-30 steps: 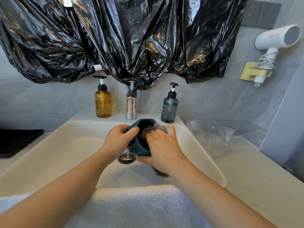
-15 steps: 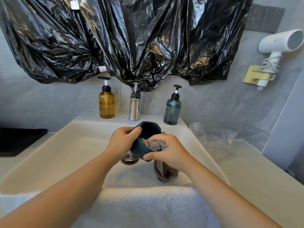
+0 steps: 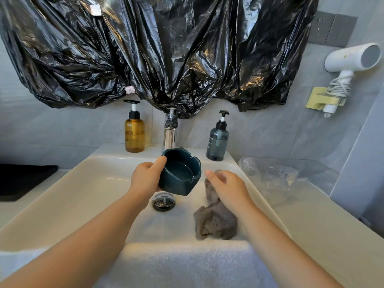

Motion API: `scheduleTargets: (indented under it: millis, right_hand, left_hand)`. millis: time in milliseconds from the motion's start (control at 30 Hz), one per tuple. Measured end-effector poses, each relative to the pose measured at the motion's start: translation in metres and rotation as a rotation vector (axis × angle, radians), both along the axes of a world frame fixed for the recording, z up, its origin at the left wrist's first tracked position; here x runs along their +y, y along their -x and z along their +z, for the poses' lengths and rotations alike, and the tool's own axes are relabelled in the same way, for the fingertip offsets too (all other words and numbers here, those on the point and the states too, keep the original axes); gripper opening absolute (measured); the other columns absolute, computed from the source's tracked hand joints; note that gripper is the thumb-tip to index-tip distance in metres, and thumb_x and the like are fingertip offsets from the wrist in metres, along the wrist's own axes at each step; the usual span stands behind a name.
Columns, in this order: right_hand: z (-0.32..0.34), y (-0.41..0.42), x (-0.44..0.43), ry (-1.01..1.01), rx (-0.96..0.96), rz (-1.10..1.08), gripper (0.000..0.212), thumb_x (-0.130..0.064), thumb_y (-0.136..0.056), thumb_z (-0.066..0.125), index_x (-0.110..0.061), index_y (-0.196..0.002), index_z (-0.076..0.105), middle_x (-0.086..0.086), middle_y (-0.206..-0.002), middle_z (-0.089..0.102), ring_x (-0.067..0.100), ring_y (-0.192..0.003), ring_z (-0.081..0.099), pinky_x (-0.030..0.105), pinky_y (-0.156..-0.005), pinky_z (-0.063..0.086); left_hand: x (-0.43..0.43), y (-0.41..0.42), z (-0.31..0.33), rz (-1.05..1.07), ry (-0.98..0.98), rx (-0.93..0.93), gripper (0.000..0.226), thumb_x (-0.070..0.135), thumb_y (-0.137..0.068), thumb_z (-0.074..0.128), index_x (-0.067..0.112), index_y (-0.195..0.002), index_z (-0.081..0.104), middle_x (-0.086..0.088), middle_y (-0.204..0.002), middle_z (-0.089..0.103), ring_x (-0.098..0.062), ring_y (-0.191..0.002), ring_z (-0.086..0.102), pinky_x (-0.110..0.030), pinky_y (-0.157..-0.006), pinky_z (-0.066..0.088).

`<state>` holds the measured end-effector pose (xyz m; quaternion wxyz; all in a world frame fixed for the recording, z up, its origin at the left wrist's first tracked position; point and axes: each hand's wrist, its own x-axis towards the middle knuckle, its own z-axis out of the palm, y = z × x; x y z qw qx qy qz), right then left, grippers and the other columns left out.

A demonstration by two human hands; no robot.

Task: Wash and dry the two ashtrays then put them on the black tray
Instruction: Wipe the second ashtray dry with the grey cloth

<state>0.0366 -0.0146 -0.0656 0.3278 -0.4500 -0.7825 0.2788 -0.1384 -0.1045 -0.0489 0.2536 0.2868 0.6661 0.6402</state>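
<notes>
My left hand (image 3: pixel 146 178) grips a dark teal ashtray (image 3: pixel 180 173) by its left rim, holding it tilted above the white sink (image 3: pixel 87 183), its hollow facing me. My right hand (image 3: pixel 227 187) is to its right, closed on the top of a grey cloth (image 3: pixel 216 222) whose lower part hangs down onto the basin floor. The black tray (image 3: pixel 22 179) lies on the counter at the far left. Only one ashtray is in view.
A chrome tap (image 3: pixel 170 136) stands behind the ashtray, between an amber pump bottle (image 3: pixel 134 133) and a dark blue-grey pump bottle (image 3: pixel 217 140). The drain (image 3: pixel 163 201) lies below the ashtray. A white towel (image 3: pixel 182 265) drapes the front edge. Crumpled clear plastic (image 3: pixel 270 173) lies on the right counter.
My right hand has pulled the cloth out of the ashtray and moved right and down; the cloth now drops into the basin. The ashtray's hollow is bare now.
</notes>
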Motion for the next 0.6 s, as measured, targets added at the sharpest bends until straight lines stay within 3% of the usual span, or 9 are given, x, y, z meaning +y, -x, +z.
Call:
scheduleTargets:
  millis: [67, 133, 200, 333, 367, 467, 533, 600]
  right_hand:
    - [0.005, 0.005, -0.005, 0.123, 0.107, 0.037, 0.048, -0.057, -0.095, 0.044, -0.016, -0.113, 0.061, -0.003, -0.102, 0.064, 0.011, -0.089, 0.062, 0.027, -0.08, 0.051]
    - [0.009, 0.011, -0.009, 0.34, 0.24, 0.139, 0.051, -0.058, -0.097, 0.039, -0.018, -0.125, 0.055, 0.006, -0.115, 0.064, 0.021, -0.096, 0.068, 0.038, -0.087, 0.058]
    - [0.011, 0.015, -0.011, 0.537, 0.329, 0.26, 0.047, -0.054, -0.1, 0.036, -0.023, -0.133, 0.048, 0.011, -0.125, 0.06, 0.029, -0.099, 0.07, 0.041, -0.086, 0.059]
    - [0.009, 0.012, -0.01, 0.563, 0.441, 0.306, 0.033, -0.039, -0.103, 0.038, -0.018, -0.126, 0.051, 0.011, -0.124, 0.061, 0.032, -0.103, 0.068, 0.037, -0.073, 0.061]
    - [0.008, 0.012, -0.009, 0.539, 0.439, 0.276, 0.031, -0.037, -0.103, 0.037, -0.018, -0.123, 0.052, 0.011, -0.124, 0.061, 0.032, -0.105, 0.066, 0.038, -0.072, 0.061]
    - [0.007, 0.013, -0.005, 0.502, 0.364, 0.163, 0.028, -0.037, -0.103, 0.034, -0.023, -0.121, 0.051, 0.009, -0.127, 0.059, 0.03, -0.113, 0.06, 0.044, -0.078, 0.061]
    - [0.007, 0.011, -0.006, 0.487, 0.302, 0.122, 0.028, -0.036, -0.103, 0.034, -0.022, -0.12, 0.051, 0.008, -0.125, 0.059, 0.028, -0.111, 0.06, 0.04, -0.076, 0.062]
    - [0.006, 0.009, -0.005, 0.486, 0.275, 0.096, 0.029, -0.035, -0.102, 0.035, -0.019, -0.119, 0.052, 0.01, -0.118, 0.062, 0.028, -0.103, 0.064, 0.037, -0.071, 0.062]
  left_hand:
    - [0.001, -0.001, 0.001, -0.039, 0.002, -0.094, 0.028, 0.04, -0.097, 0.047, 0.016, -0.108, 0.055, -0.012, -0.107, 0.064, -0.031, -0.103, 0.061, -0.041, -0.082, 0.058]
    - [0.0, -0.002, 0.0, -0.092, 0.001, -0.155, 0.031, 0.04, -0.097, 0.046, 0.015, -0.114, 0.053, -0.012, -0.111, 0.064, -0.033, -0.106, 0.062, -0.038, -0.074, 0.058]
    - [-0.001, -0.003, 0.0, -0.141, 0.022, -0.161, 0.035, 0.041, -0.097, 0.047, 0.014, -0.119, 0.053, -0.013, -0.114, 0.064, -0.034, -0.106, 0.063, -0.039, -0.074, 0.059]
    - [-0.002, -0.008, -0.002, -0.243, 0.062, -0.099, 0.038, 0.042, -0.098, 0.046, 0.014, -0.124, 0.052, -0.013, -0.121, 0.063, -0.032, -0.107, 0.063, -0.042, -0.082, 0.059]
    - [-0.002, -0.01, -0.003, -0.254, 0.067, -0.002, 0.039, 0.041, -0.099, 0.044, 0.015, -0.126, 0.051, -0.011, -0.123, 0.062, -0.029, -0.11, 0.061, -0.041, -0.085, 0.058]
    - [-0.009, -0.01, -0.002, -0.166, 0.01, 0.533, 0.039, 0.04, -0.1, 0.039, 0.024, -0.134, 0.048, 0.005, -0.132, 0.053, -0.015, -0.12, 0.049, -0.033, -0.1, 0.044]
    - [-0.021, -0.01, 0.004, -0.141, -0.122, 0.76, 0.029, 0.035, -0.099, 0.043, 0.028, -0.122, 0.059, 0.011, -0.124, 0.056, -0.007, -0.118, 0.046, -0.028, -0.098, 0.038]
    - [-0.027, -0.01, 0.006, -0.288, -0.161, 0.928, 0.022, 0.035, -0.092, 0.052, 0.028, -0.106, 0.067, 0.013, -0.109, 0.061, -0.005, -0.109, 0.048, -0.027, -0.094, 0.038]
